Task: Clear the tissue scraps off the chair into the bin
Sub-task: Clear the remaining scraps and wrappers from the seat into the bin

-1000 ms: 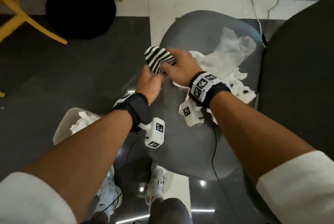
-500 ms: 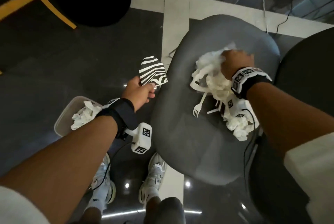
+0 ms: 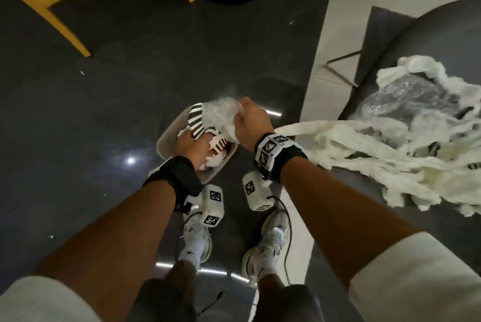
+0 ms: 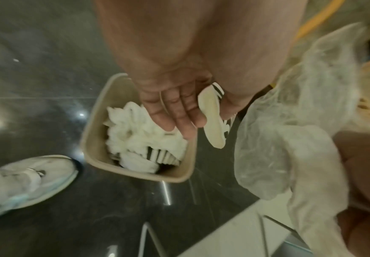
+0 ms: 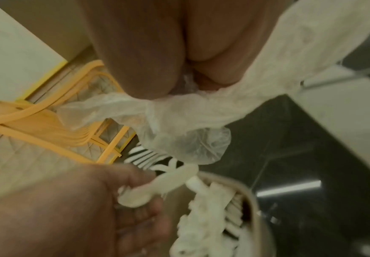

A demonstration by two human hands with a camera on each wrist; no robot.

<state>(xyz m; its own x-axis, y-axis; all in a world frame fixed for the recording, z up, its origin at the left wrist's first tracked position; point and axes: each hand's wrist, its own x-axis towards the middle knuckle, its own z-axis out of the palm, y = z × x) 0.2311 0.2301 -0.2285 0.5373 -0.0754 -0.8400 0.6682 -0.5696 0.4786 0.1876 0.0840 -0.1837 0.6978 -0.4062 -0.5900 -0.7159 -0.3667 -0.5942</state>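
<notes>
Tissue scraps [image 3: 364, 150]: light, soft, tear-prone; most on chair [image 3: 406, 43], right of both grips. Bin [image 4: 95, 125] under left hand [image 4: 179, 111], fingers straight, striped card [image 4: 212, 121] against thumb. Right hand [image 3: 251, 124] pinching thin clear wrap [image 3: 221, 113]. Grab scraps bunched, from beneath.
</notes>
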